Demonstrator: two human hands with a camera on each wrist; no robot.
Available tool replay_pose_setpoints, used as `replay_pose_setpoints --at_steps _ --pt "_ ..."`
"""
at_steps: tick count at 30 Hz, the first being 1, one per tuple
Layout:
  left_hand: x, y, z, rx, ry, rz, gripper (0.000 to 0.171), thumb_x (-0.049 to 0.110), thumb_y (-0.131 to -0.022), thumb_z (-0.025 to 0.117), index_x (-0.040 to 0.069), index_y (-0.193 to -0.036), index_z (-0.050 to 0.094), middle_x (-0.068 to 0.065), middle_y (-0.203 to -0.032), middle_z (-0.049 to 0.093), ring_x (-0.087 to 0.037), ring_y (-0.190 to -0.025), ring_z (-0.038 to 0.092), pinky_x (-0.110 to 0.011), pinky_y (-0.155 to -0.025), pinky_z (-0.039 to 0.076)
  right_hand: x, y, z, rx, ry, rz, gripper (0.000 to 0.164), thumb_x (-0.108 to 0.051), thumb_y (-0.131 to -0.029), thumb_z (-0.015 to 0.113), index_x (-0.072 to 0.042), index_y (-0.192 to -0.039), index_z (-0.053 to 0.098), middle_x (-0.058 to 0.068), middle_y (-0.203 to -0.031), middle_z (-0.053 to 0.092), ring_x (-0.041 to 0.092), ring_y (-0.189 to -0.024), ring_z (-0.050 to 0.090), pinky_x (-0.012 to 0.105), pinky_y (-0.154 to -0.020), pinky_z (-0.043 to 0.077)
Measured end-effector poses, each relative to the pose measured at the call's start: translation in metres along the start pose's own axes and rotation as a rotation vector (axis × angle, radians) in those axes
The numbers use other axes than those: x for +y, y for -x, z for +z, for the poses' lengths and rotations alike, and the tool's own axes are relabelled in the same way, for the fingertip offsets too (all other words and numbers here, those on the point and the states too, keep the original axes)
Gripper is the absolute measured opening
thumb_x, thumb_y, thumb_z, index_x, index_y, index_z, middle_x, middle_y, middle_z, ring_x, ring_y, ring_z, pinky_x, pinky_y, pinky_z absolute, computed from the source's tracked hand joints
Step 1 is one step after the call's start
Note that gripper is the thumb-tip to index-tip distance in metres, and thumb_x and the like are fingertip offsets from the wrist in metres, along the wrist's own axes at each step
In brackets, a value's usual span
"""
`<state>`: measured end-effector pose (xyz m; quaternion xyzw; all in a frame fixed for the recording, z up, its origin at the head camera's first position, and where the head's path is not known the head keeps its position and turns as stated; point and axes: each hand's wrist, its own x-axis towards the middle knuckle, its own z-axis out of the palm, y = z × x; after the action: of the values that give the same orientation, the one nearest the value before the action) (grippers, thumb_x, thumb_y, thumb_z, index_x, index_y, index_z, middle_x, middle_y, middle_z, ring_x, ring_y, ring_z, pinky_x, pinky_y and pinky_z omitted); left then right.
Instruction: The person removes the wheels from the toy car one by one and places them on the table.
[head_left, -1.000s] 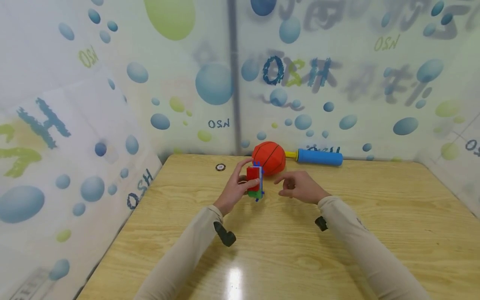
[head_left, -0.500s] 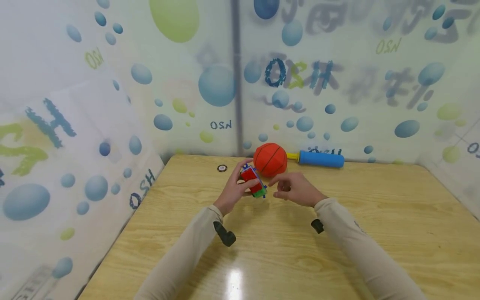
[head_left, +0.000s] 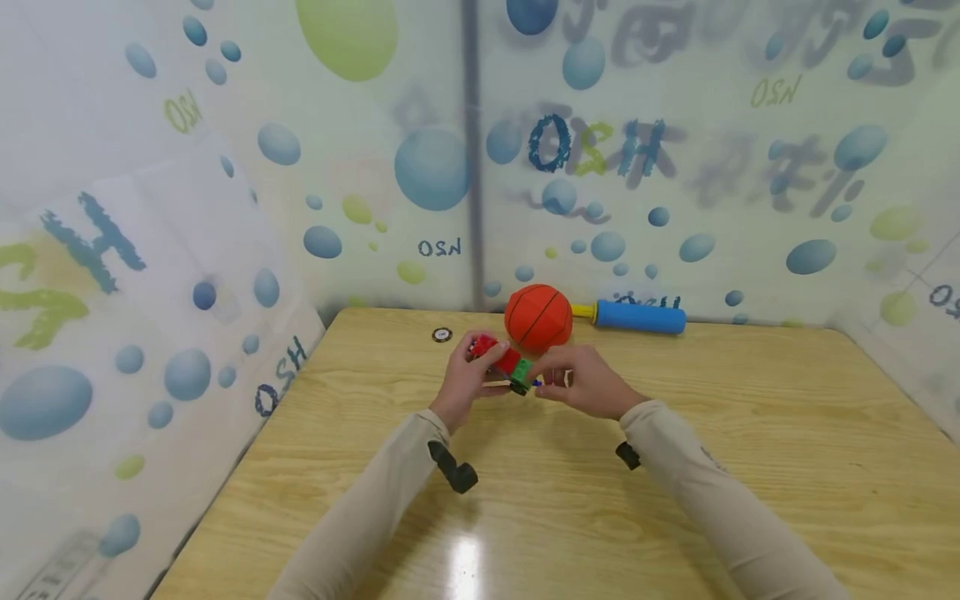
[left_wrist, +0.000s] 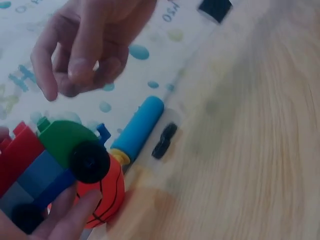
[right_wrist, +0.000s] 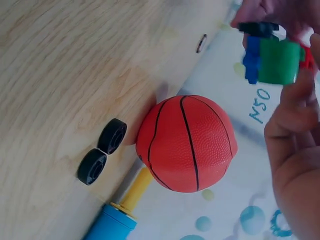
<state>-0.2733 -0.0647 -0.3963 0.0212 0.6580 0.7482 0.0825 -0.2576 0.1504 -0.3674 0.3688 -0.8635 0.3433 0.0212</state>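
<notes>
The left hand (head_left: 467, 382) grips a red, green and blue toy car (head_left: 509, 362). The right hand (head_left: 591, 383), fingers loosely bent and apart, is just beside it. Past both hands, the wall (head_left: 352, 125) shows a big O (head_left: 550, 143) and H (head_left: 634, 150).

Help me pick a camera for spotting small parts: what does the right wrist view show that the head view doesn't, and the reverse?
Only the right wrist view: two black wheels lying on the table near the red ball.
Only the head view: both beige sleeves, and the end of the blue cylinder farthest from the ball.
Both: the left hand holding the brick toy, the right hand, the ball, part of the cylinder, the small round chip and the table.
</notes>
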Motion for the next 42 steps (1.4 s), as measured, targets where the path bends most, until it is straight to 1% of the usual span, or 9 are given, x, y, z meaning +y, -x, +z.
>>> replay_pose_setpoints --at_steps 6,11,17,23,28,31,37,39,42 --pt "0.004 0.003 0.006 0.052 0.100 -0.073 0.043 0.036 -0.100 0.061 0.016 -0.135 0.047 -0.015 -0.124 0.060 -0.023 -0.085 0.074 -0.048 -0.081 0.061 -0.007 -0.001 0.006 -0.007 0.137 -0.050 0.019 -0.010 -0.084 0.080 -0.015 -0.101 0.078 0.004 -0.084 0.062 0.006 -0.065 0.046 0.019 -0.059 0.043" --pt "0.005 0.005 0.008 0.043 0.169 -0.119 0.044 0.038 -0.099 0.062 0.016 -0.135 0.047 -0.016 -0.127 0.061 -0.028 -0.091 0.076 -0.050 -0.084 0.060 -0.008 0.001 0.009 0.028 0.331 -0.101 0.027 -0.008 -0.084 0.079 -0.016 -0.109 0.076 -0.001 -0.087 0.071 0.006 -0.066 0.055 0.020 -0.062 0.049" --pt "0.006 0.006 0.008 0.032 0.113 -0.138 0.046 0.039 -0.096 0.064 0.015 -0.133 0.052 -0.015 -0.130 0.060 -0.022 -0.090 0.070 -0.056 -0.095 0.054 -0.010 0.005 0.008 0.116 0.516 -0.159 0.029 -0.014 -0.082 0.082 -0.019 -0.110 0.077 0.000 -0.087 0.077 0.012 -0.064 0.066 0.025 -0.060 0.053" --pt "0.005 0.006 0.003 0.011 0.080 -0.141 0.048 0.040 -0.094 0.067 0.011 -0.129 0.054 -0.014 -0.129 0.058 -0.023 -0.097 0.065 -0.055 -0.100 0.053 -0.008 0.010 0.007 0.143 0.546 -0.170 0.030 -0.016 -0.080 0.084 -0.019 -0.109 0.078 -0.001 -0.086 0.077 0.013 -0.065 0.068 0.024 -0.060 0.054" --pt "0.006 0.006 -0.001 -0.036 0.075 -0.161 0.046 0.039 -0.096 0.064 0.010 -0.131 0.055 -0.014 -0.134 0.054 -0.025 -0.102 0.062 -0.049 -0.097 0.055 -0.003 0.014 0.008 0.159 0.436 -0.134 0.031 -0.019 -0.082 0.083 -0.017 -0.112 0.077 0.000 -0.092 0.078 0.009 -0.061 0.065 0.019 -0.059 0.051" --pt "0.007 0.007 -0.005 -0.052 0.073 -0.166 0.044 0.040 -0.098 0.060 0.011 -0.130 0.056 -0.013 -0.134 0.054 -0.025 -0.103 0.060 -0.043 -0.092 0.055 0.000 0.015 0.008 0.142 0.268 -0.069 0.031 -0.017 -0.086 0.079 -0.015 -0.117 0.075 0.005 -0.102 0.078 0.009 -0.055 0.063 0.018 -0.055 0.050" --pt "0.007 0.006 -0.007 -0.088 0.076 -0.141 0.038 0.037 -0.098 0.059 0.011 -0.125 0.057 -0.013 -0.133 0.053 -0.024 -0.107 0.055 -0.042 -0.090 0.053 0.001 0.017 0.008 0.096 -0.178 0.133 0.031 -0.012 -0.095 0.068 -0.013 -0.126 0.069 0.017 -0.124 0.070 0.033 -0.056 0.069 0.024 -0.040 0.043" --pt "0.007 0.006 -0.008 -0.107 0.063 -0.122 0.038 0.038 -0.099 0.057 0.011 -0.126 0.056 -0.014 -0.135 0.052 -0.025 -0.109 0.054 -0.041 -0.089 0.054 0.001 0.017 0.010 0.117 -0.266 0.175 0.030 -0.012 -0.094 0.069 -0.013 -0.124 0.069 0.017 -0.126 0.068 0.039 -0.057 0.068 0.027 -0.040 0.043" --pt "0.006 0.007 -0.008 -0.136 0.014 -0.084 0.036 0.039 -0.101 0.053 0.011 -0.125 0.055 -0.014 -0.133 0.053 -0.025 -0.111 0.054 -0.037 -0.085 0.055 -0.001 0.017 0.013 0.185 -0.327 0.201 0.025 -0.010 -0.093 0.070 -0.013 -0.118 0.072 0.015 -0.121 0.069 0.043 -0.054 0.063 0.029 -0.041 0.043"
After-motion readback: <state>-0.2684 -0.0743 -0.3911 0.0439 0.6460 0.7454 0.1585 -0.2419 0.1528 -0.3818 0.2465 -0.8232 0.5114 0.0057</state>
